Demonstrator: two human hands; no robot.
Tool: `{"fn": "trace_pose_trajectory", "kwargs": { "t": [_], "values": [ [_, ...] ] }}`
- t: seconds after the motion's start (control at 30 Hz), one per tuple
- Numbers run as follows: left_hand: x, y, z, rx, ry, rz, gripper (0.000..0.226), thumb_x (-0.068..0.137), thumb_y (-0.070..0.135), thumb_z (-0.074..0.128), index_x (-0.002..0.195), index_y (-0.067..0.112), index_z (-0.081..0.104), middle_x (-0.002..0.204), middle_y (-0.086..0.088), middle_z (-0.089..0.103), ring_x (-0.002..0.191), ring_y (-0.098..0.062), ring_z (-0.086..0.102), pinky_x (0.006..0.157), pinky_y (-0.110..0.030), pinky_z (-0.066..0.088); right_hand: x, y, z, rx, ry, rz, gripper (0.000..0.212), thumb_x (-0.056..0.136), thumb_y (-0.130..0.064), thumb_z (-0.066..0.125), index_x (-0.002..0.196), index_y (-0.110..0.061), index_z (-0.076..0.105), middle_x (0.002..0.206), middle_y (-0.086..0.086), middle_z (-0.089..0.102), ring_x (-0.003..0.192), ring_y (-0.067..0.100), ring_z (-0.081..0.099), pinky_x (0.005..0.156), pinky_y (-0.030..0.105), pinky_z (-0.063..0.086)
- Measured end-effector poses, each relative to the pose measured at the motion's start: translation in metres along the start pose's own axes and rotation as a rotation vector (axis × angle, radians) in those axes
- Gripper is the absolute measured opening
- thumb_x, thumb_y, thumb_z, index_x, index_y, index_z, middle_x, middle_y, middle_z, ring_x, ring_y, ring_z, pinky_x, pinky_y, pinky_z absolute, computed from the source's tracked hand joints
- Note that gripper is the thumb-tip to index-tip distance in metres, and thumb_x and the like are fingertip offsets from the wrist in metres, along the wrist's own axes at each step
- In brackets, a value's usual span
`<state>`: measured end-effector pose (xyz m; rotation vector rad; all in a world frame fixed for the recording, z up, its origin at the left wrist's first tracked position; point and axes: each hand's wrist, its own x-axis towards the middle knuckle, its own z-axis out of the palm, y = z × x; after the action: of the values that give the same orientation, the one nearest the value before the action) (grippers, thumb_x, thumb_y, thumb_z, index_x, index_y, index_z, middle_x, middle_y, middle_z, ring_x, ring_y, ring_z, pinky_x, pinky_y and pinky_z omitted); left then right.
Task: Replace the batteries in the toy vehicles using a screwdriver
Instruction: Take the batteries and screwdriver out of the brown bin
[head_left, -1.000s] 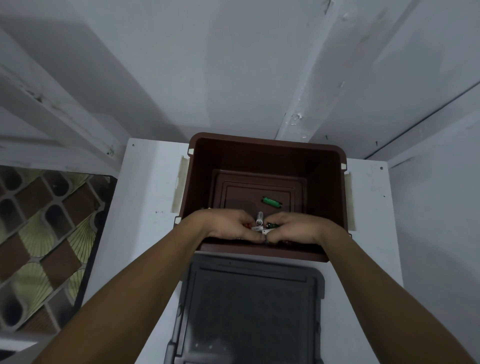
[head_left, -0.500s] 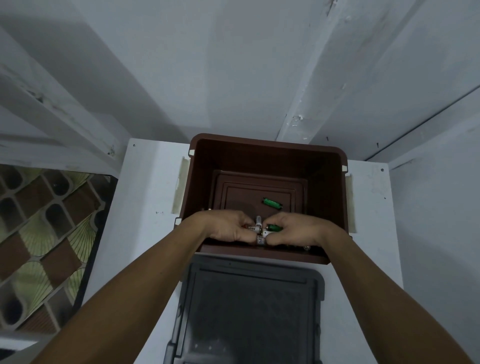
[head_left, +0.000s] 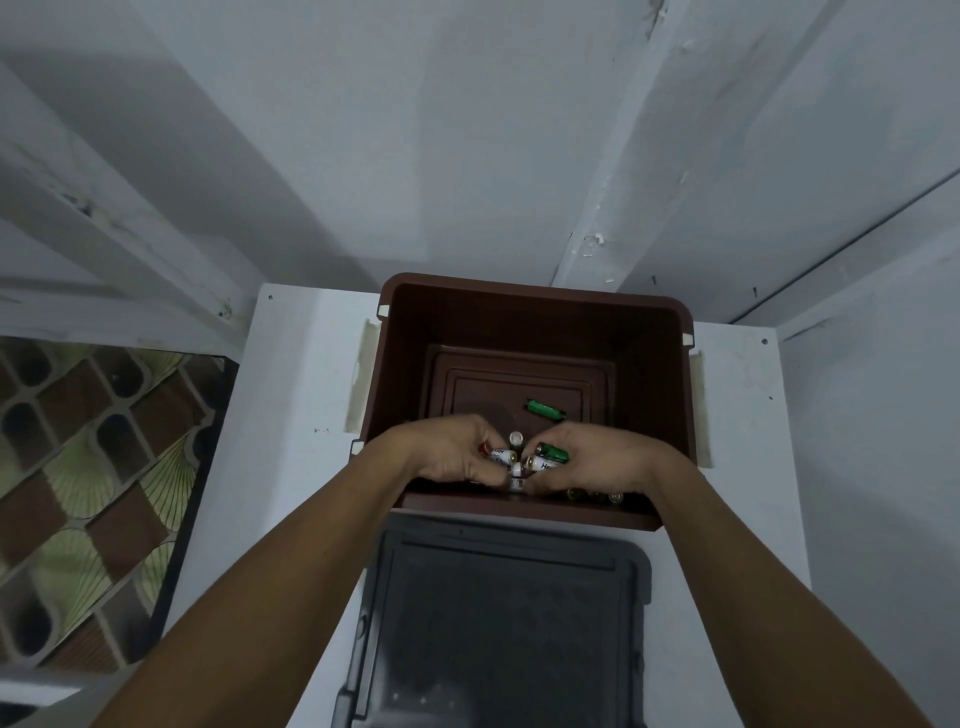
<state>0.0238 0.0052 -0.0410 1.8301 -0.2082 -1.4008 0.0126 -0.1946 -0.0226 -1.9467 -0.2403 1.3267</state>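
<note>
My fingers (head_left: 470, 441) are curled in on both sides and pinch a small bunch of batteries (head_left: 519, 460) between my two hands. My left hand (head_left: 447, 457) holds a white-and-red cell and my right hand (head_left: 597, 462) a green-and-white one. A couple more are wedged between the fingertips, so neither hand is free.

The bunch sits inside the brown bin (head_left: 519, 322), low against its near wall. A loose green battery (head_left: 544, 408) lies on the bin's floor, just beyond my hands towards the middle. A few more cells (head_left: 602, 496) lie along the near wall under my right wrist.

I take this to be sorting out fresh cells. To do it well, I should keep only as many as one toy needs, all of one kind, lying side by side. Round cells slip when too many are squeezed, so I should lift them straight up, clear of the near wall.

A grey tray (head_left: 509, 623) lies just on my side of the bin. The bin stands on a white table (head_left: 301, 389), and a patterned mat (head_left: 78, 467) shows left of the bin. I see no toy vehicle or screwdriver.
</note>
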Motion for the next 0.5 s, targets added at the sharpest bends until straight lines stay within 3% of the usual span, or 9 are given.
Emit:
{"fn": "trace_pose_trajectory", "kwargs": {
  "t": [0.23,0.4,0.5],
  "values": [
    [0.0007,-0.0017,0.0004,-0.014,0.021,0.017,0.018,0.086,0.016,0.07,0.07,0.023,0.067,0.065,0.01,0.06,0.062,-0.004,0.053,0.068,-0.022,0.042,0.0033,0.0043,-0.0007,-0.009,0.019,0.031,0.02,0.087,-0.032,0.071,0.103,-0.019,0.069,0.097,0.003,0.072,0.087,0.016,0.064,0.086,0.037,0.05],
    [0.001,-0.0035,0.0,-0.097,0.04,0.049,0.017,0.085,0.021,0.075,0.071,0.016,0.067,0.061,0.01,0.058,0.061,-0.002,0.051,0.064,-0.017,0.04,0.0014,0.0048,0.0002,0.04,0.035,0.029,0.015,0.09,-0.026,0.068,0.102,-0.017,0.068,0.085,-0.008,0.067,0.078,0.005,0.06,0.071,0.021,0.045],
    [-0.0018,-0.0028,0.0012,-0.11,0.049,0.049,0.015,0.083,0.022,0.077,0.076,0.011,0.07,0.068,0.005,0.061,0.068,-0.006,0.054,0.071,-0.021,0.041,-0.0001,0.0058,-0.0005,0.027,0.055,0.034,0.01,0.089,-0.027,0.07,0.096,-0.02,0.068,0.083,-0.009,0.067,0.079,0.008,0.06,0.074,0.025,0.046]
  ]
}}
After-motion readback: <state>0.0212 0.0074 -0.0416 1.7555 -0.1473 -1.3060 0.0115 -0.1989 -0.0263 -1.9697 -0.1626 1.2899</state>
